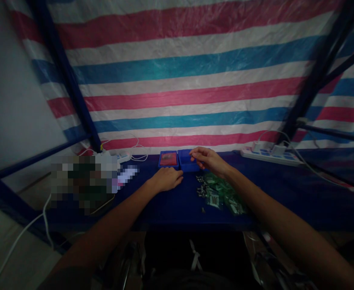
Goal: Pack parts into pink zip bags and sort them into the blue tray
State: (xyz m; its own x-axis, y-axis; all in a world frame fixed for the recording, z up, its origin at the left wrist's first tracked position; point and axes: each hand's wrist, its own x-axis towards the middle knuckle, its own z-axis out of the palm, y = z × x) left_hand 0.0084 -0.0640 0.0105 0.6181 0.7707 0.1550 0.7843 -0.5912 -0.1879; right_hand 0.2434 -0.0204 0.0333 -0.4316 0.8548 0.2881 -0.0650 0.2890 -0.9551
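My left hand (165, 178) rests on the dark blue table (285, 193), fingers curled under, just in front of a small blue box with a red inside (168, 159). My right hand (208, 160) hovers over a second small blue box (186, 160) beside the first, fingertips pinched at its top edge; whether they hold anything is too small to make out. A heap of small green packets (220, 194) with little metal parts lies under my right wrist.
A white power strip (270, 155) with plugged chargers sits at the back right, another (121, 156) at the back left with white cables. A blurred-out patch covers things at left. Dark blue frame posts stand on both sides; a striped tarp hangs behind.
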